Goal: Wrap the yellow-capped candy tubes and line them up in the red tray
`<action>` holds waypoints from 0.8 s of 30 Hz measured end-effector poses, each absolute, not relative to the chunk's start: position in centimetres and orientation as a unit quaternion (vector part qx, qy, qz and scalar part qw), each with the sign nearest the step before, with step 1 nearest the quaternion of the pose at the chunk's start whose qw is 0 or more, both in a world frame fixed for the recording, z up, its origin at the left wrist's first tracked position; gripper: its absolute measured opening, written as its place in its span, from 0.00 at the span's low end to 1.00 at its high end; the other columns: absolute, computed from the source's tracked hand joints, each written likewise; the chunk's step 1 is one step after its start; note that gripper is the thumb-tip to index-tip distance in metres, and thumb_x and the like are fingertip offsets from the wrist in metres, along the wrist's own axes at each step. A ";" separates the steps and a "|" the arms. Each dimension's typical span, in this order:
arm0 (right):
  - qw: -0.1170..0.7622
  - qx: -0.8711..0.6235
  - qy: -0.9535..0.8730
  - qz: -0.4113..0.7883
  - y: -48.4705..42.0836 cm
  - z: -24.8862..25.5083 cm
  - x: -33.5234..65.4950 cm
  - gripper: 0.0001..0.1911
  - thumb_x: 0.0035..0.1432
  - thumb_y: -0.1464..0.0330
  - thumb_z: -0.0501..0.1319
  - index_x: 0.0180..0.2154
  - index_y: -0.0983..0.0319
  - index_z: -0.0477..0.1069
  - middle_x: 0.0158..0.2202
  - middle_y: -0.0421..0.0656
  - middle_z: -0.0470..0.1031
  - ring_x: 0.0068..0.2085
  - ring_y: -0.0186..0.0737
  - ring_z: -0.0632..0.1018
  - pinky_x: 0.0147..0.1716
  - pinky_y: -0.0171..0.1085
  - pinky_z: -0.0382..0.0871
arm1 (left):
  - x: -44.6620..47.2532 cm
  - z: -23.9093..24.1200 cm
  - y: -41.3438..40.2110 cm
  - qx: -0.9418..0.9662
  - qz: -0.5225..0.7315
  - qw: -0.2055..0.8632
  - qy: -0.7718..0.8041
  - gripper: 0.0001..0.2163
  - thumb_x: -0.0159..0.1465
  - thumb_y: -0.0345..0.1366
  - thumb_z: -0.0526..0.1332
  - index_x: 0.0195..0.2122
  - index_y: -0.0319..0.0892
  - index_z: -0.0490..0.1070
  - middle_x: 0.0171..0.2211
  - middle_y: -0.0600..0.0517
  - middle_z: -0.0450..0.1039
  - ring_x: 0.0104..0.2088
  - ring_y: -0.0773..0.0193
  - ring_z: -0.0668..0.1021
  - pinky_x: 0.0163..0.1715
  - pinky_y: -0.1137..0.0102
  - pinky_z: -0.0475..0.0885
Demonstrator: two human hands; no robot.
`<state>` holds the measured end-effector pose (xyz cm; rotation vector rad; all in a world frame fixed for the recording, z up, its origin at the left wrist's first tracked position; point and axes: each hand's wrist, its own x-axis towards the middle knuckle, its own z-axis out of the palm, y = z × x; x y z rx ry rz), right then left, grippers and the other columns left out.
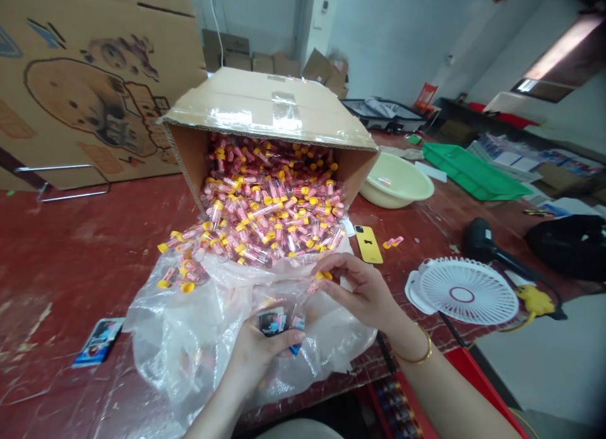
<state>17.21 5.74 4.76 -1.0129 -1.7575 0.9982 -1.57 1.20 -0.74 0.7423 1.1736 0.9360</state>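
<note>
My left hand (pixel 258 354) is closed around small printed packets (pixel 273 323), dark with blue and white parts, above a clear plastic bag (pixel 222 300). Just up and to the right, my right hand (pixel 362 290) pinches a small clear tube (pixel 313 286) with a yellow cap and pink contents. Its fingertips partly hide the tube. In front of both hands, a cardboard box (pixel 246 104) lies on its side, its open end facing me. A heap of similar yellow-capped tubes (pixel 274 211) spills from it onto the bag.
On the red table (pixel 137 237) lie a blue packet (pixel 99 342) at left, a yellow phone (pixel 368 244), a white fan (pixel 466 292) and a black hair dryer (pixel 479 239) at right. Behind stand a pale basin (pixel 398 183) and a green tray (pixel 473 170). A large carton (pixel 170 54) rises at left.
</note>
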 end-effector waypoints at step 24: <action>0.428 -0.419 -0.595 0.536 3.7 -0.7 15.3 0.10 0.57 0.60 0.60 0.34 0.60 0.68 0.36 0.43 0.71 0.38 0.38 0.73 0.36 0.37 0.68 | -0.4 -0.4 1.2 0.170 0.407 0.768 0.464 0.13 0.49 0.40 0.71 0.32 0.36 0.78 0.28 0.46 0.80 0.28 0.61 0.80 0.27 0.71 0.74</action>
